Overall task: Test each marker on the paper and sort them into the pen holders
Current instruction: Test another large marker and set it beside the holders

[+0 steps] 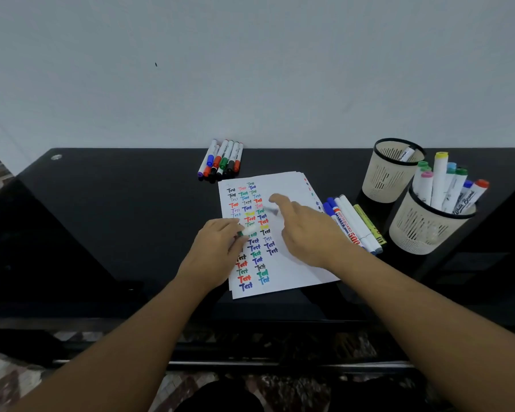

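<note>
Paper [283,263] is mostly filled with "Test" marks; near holder [422,233] is packed, far holder [390,176] is holding one marker. A green-capped marker [248,231] is being pinched by left hand [217,251] over the sheet. Right hand [306,233] is blurred; grip cannot be told. Untested batches [222,159] and [354,224] are left lying beside the paper.

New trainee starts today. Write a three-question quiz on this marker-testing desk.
1. True or false: the near pen holder holds more markers than the far pen holder.
2. What does the left hand grip over the test paper?
A. green-and-white marker
B. eraser
C. ruler
3. Fill in: the word written repeatedly on the paper is ____.

Key: 1 true; 2 A; 3 Test.
</note>
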The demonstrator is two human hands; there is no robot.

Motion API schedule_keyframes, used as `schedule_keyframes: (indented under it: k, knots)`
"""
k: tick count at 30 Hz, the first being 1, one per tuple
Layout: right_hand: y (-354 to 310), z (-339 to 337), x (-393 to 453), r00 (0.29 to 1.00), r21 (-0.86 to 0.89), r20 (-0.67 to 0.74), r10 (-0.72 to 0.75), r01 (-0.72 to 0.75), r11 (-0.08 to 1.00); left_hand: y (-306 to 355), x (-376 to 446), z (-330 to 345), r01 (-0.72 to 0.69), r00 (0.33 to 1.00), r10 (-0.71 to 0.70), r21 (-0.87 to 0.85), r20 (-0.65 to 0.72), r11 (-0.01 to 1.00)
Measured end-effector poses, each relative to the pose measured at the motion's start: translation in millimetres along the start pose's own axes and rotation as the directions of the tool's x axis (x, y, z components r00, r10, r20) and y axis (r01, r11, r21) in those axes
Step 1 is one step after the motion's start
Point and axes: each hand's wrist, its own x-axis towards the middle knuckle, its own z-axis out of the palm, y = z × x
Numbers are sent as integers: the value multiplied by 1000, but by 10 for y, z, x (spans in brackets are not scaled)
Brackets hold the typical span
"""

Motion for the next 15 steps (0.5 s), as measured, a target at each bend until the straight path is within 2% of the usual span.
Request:
schedule_keyframes:
  k: [3, 4, 6, 8, 9, 11, 13, 15]
  knots:
    - [-2, -59, -32, 996, 126, -61, 60, -52, 991, 35, -11, -24, 18, 1000, -18, -3, -7, 1000]
    - [0, -64, -51, 991, 222, -92, 93, -70, 973, 39, -9, -30, 21, 1000, -21, -7, 17, 1000]
    - [-33, -83, -116, 976, 493, -92, 197, -127, 861, 35, 2, -30, -16, 995, 14, 16, 97, 1000]
    - [-69, -70, -203, 969, 701, -4, 249, -174, 691, 16, 17, -2, -124, 981, 109, 90, 162, 988]
    - [-81, -46, -246, 971, 742, 25, 239, -178, 647, 9, 24, 8, -165, 971, 141, 116, 192, 979]
    - [-80, 54, -322, 975, 739, 31, 221, -171, 651, -12, 42, 22, -182, 958, 145, 133, 248, 974]
    - [-79, 141, -381, 961, 749, 3, 276, -185, 636, -48, 59, 50, -185, 954, 143, 142, 262, 972]
    - [-105, 192, -432, 942, 815, -55, 330, -149, 560, -76, 72, 67, -185, 954, 140, 153, 266, 971]
